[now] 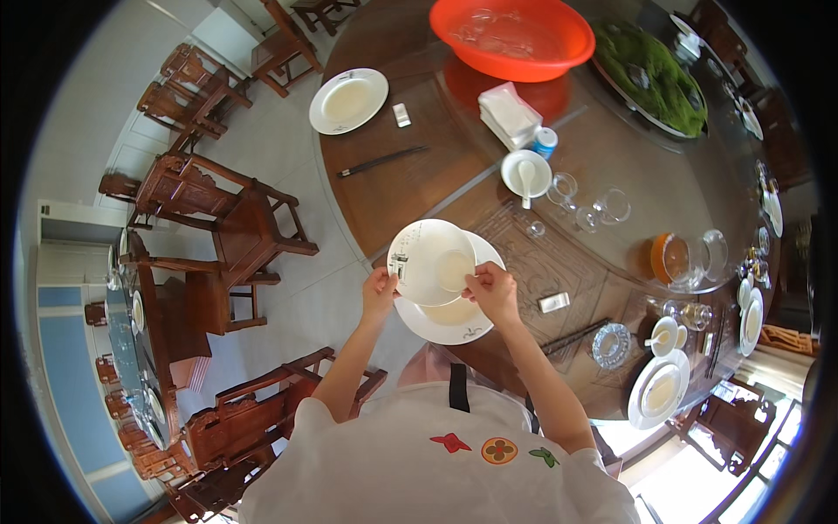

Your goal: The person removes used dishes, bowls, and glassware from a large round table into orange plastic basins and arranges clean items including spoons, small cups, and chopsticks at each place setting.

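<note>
A small white plate (422,259) with a dark printed scene is held by its rim between my two hands. My left hand (379,291) pinches its left edge, and my right hand (492,291) grips the right edge. Below it, and partly covered by it, a larger white plate (466,333) lies at the edge of the wooden table. To the right of my right hand are a white chopstick rest (554,302) and a pair of dark chopsticks (576,337). Beyond the plates sits a white bowl (514,171) with a white spoon (526,180) in it.
An orange-red basin (517,46) holding glassware in water stands at the far side. Nearby are stacked napkins (510,114), a blue can (545,142) and several stemmed glasses (587,218). A glass ashtray (611,345) lies to the right. Carved wooden chairs (242,223) stand at left.
</note>
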Demonstrator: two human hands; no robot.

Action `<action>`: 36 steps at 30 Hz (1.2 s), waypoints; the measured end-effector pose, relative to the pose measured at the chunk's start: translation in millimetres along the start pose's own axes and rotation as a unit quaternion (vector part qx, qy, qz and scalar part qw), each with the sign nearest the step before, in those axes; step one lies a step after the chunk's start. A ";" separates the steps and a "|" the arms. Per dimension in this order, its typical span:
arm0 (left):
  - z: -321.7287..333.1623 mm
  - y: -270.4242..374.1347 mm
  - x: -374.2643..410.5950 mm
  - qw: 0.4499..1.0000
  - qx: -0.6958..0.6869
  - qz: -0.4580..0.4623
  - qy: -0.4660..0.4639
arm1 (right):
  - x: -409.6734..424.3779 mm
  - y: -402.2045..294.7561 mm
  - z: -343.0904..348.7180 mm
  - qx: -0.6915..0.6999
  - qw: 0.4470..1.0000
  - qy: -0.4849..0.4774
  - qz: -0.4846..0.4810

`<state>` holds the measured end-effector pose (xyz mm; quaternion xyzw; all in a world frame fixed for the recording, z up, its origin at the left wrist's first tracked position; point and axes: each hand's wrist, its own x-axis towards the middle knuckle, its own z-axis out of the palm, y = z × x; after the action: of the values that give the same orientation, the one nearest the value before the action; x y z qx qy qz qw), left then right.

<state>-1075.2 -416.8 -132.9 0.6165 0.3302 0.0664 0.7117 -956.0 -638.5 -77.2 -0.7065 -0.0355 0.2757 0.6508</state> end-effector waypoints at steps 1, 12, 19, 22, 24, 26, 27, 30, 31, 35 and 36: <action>-2.1 4.7 -0.2 1.000 -0.004 -0.001 0.009 | 12.1 0.4 17.1 -0.035 0.999 -0.008 -0.008; -42.1 31.5 83.6 0.994 -0.091 -0.010 0.054 | 69.4 -49.3 94.2 -0.176 0.979 0.071 -0.074; -78.8 51.0 237.9 0.973 -0.179 0.015 0.146 | 51.0 -0.7 32.8 -0.146 0.979 0.136 -0.030; -89.2 60.2 309.9 0.954 -0.218 0.041 0.200 | 22.1 35.3 4.9 -0.166 0.970 0.177 0.029; -85.8 69.3 350.1 0.944 -0.236 0.049 0.226 | -1.0 66.7 -13.9 -0.185 0.957 0.214 0.069; -95.7 69.4 385.2 0.926 -0.263 0.050 0.265 | -20.0 84.7 -23.8 -0.266 0.933 0.239 0.041; -92.6 71.5 397.8 0.924 -0.258 0.040 0.277 | -27.7 93.2 -26.5 -0.305 0.917 0.255 0.032; -105.9 67.0 432.6 0.916 -0.273 0.037 0.291 | -40.4 115.6 -28.1 -0.353 0.886 0.299 -0.016; -100.0 69.5 440.0 0.918 -0.254 0.030 0.303 | -44.9 127.1 -30.5 -0.345 0.892 0.292 0.006; -91.9 71.8 453.7 0.915 -0.275 0.082 0.285 | -49.5 144.2 -25.5 -0.305 0.912 0.259 0.092; -102.4 72.8 456.4 0.928 -0.244 0.068 0.273 | -42.1 136.1 -22.2 -0.305 0.914 0.243 0.111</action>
<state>-756.0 -85.7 -245.2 0.4030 0.4426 0.3583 0.7164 -1024.0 -696.2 -190.5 -0.9155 0.1205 0.1417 0.3568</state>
